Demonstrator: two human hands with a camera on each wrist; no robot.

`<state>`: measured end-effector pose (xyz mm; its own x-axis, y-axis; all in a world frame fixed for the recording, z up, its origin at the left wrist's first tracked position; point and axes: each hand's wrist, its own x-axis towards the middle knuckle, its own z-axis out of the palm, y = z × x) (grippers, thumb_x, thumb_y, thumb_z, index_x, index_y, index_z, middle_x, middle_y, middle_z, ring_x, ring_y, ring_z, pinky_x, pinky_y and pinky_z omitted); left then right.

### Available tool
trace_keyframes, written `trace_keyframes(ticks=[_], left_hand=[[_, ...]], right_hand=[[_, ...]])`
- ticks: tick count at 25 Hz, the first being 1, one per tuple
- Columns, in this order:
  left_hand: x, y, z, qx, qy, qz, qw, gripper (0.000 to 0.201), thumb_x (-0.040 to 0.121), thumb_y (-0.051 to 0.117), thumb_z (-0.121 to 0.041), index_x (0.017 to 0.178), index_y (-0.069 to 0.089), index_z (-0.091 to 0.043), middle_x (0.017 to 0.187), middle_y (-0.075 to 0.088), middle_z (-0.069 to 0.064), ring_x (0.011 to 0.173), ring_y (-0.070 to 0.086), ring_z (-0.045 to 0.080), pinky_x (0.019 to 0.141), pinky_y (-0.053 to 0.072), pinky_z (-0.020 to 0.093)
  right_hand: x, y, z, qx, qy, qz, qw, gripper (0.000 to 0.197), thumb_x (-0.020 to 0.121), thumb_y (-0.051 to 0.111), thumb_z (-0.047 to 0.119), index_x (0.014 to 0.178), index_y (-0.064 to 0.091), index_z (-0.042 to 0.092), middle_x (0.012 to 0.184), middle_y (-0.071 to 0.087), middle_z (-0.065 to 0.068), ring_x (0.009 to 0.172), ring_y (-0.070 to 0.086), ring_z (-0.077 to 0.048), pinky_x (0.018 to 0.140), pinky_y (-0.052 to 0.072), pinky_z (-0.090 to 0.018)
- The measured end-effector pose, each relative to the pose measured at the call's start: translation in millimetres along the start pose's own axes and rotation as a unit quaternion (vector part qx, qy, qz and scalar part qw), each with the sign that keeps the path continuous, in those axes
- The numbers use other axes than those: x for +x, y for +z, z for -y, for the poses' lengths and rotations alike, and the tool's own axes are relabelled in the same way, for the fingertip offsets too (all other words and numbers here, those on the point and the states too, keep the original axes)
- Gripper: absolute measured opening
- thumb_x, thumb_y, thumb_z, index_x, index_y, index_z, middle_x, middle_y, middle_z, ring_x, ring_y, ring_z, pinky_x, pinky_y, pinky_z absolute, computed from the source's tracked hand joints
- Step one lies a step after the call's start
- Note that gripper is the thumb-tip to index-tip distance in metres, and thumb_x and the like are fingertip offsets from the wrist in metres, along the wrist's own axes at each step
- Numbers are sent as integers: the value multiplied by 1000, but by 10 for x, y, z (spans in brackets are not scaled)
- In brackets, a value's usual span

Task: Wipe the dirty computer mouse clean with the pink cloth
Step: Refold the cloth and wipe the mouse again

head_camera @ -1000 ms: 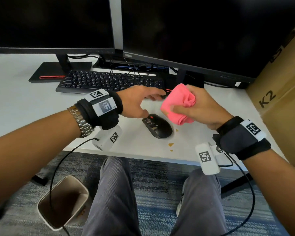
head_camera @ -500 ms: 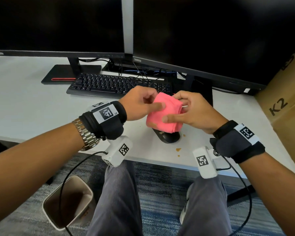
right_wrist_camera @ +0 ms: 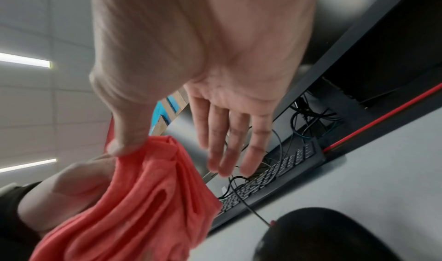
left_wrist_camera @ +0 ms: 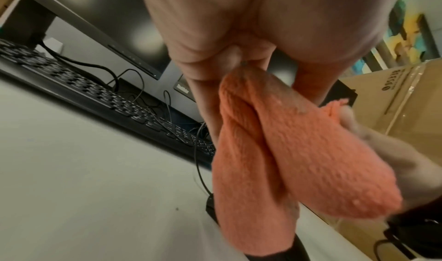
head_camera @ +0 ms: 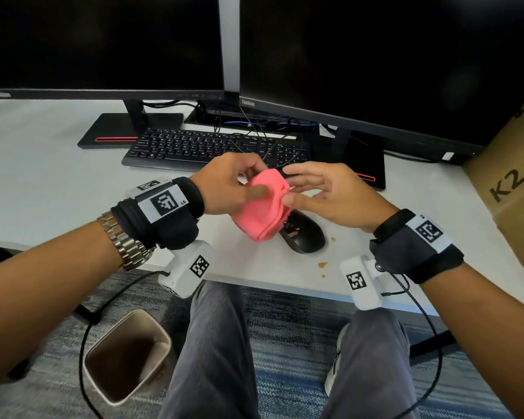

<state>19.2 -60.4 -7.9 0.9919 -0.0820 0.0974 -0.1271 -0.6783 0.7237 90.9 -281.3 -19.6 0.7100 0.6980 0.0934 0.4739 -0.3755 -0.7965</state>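
Observation:
The pink cloth (head_camera: 260,213) hangs bunched above the desk, over the left end of the black mouse (head_camera: 304,235). My left hand (head_camera: 254,186) pinches the cloth's top between thumb and fingers; the left wrist view shows the folds of the cloth (left_wrist_camera: 287,161) dangling from that pinch. My right hand (head_camera: 295,187) is beside it with its fingers (right_wrist_camera: 229,142) straight, and only the thumb touches the cloth (right_wrist_camera: 143,199). The mouse (right_wrist_camera: 322,235) lies on the white desk (head_camera: 58,192) with brown smears on its top. Its left end is hidden by the cloth.
Brown spots (head_camera: 322,264) mark the desk near its front edge. A black keyboard (head_camera: 194,149) and two dark monitors (head_camera: 360,71) stand behind the hands, with loose cables between them. A cardboard box (head_camera: 515,182) is at the right. A bin (head_camera: 127,358) stands on the floor.
The right hand held the bunched cloth alone. The left hand came over from the mouse and took the cloth's top; the right fingers have now let go and straightened.

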Motion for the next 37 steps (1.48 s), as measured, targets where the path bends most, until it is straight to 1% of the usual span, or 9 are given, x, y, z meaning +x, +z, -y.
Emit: trace_keyframes(ticks=[5,8,12,15,17,21,24,29,37], left_hand=[[-23,44,-156,-48,31,-5,998,32,76,78,-20,103,61,-13,90,67,5,63,61,0,58,48,15],[-29,26,-137,-159,-33,-27,986,48,71,81,-20,112,58,-13,94,68,10,74,64,11,65,51,24],[-94,21,-23,-355,-133,-37,925,68,60,80,-36,118,57,-10,103,68,5,90,68,21,75,57,35],[-161,116,-18,-365,-119,0,924,66,69,78,-28,127,55,-5,118,68,17,97,69,32,91,55,42],[-150,149,-34,-369,-115,-9,922,56,70,76,-18,122,60,-2,111,70,21,90,69,33,80,57,37],[-133,129,-55,-287,-145,-50,946,39,63,77,-9,99,67,2,89,72,21,67,70,30,57,55,29],[-102,122,28,-168,-172,-84,967,17,70,78,-5,83,67,-2,71,70,15,48,67,18,44,48,23],[-5,197,175,27,-175,-87,980,14,69,76,-23,66,63,-17,65,65,2,61,63,20,54,46,23],[127,417,136,109,-164,-31,980,20,69,72,-28,66,55,-18,63,56,-3,60,53,16,48,35,21]], right_hand=[[24,12,131,100,-53,44,993,47,87,74,28,129,68,7,116,79,-10,108,76,-20,95,62,-38],[18,-2,98,124,-49,6,991,29,88,76,10,114,73,-2,104,79,-21,96,77,-35,86,65,-41],[30,-8,67,183,-24,-79,980,23,88,75,4,110,71,-3,95,79,-17,81,79,-23,77,64,-33],[37,36,89,233,-2,-96,968,20,89,73,2,106,68,-6,93,77,-16,77,78,-18,73,63,-28],[28,80,112,239,0,-84,967,14,88,74,1,100,67,-4,91,77,-16,77,79,-19,74,64,-29],[7,24,100,89,4,-73,993,24,83,83,15,99,72,0,93,80,-12,83,79,-20,81,64,-31],[-64,-57,-18,-78,66,-49,994,58,72,88,45,119,68,17,105,76,1,89,76,-9,85,63,-31],[-168,107,-139,-227,134,83,961,116,60,89,60,156,32,27,128,65,-2,116,62,-18,103,54,-43],[-236,259,-152,-255,156,59,953,109,64,86,60,153,37,21,135,61,-8,128,50,-25,99,49,-38]])
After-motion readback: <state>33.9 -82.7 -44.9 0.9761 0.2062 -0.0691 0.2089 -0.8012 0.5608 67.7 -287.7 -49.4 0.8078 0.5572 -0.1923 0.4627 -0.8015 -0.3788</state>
